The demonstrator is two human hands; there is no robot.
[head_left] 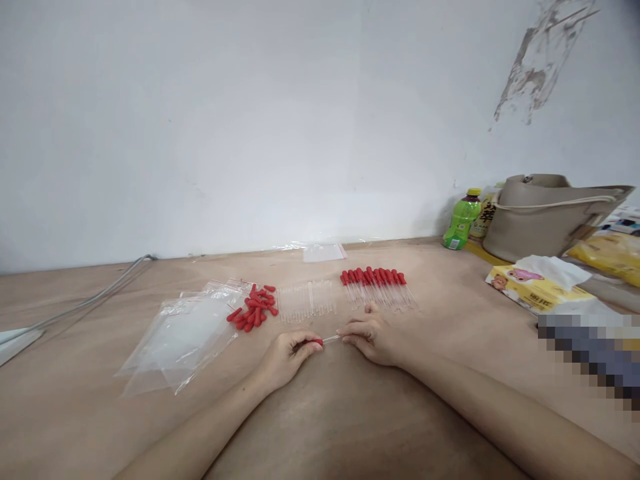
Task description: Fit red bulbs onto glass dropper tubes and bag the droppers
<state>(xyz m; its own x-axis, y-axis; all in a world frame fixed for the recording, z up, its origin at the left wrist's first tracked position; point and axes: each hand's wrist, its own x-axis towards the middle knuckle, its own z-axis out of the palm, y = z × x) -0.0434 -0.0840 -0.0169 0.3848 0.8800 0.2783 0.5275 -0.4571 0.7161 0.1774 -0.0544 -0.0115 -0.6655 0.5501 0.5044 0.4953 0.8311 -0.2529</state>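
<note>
Between the thumb and fingers of my left hand [290, 357] is a red rubber bulb [317, 342]. A clear thin tube [331, 339] extends from the bulb to my right hand [370, 335], whose fingertips pinch its other end. Beyond my hands lies a row of clear tubes [307, 298]. Loose red bulbs [256, 308] are heaped to its left. On its right, several clear tubes with red bulbs on their ends [375, 278] lie side by side.
Clear plastic bags [185, 337] are spread at the left, near a grey cable [113, 288]. Another bag [323, 253] lies by the wall. At the right are a green bottle [461, 221], a grey bag [535, 217] and a tissue pack [540, 287].
</note>
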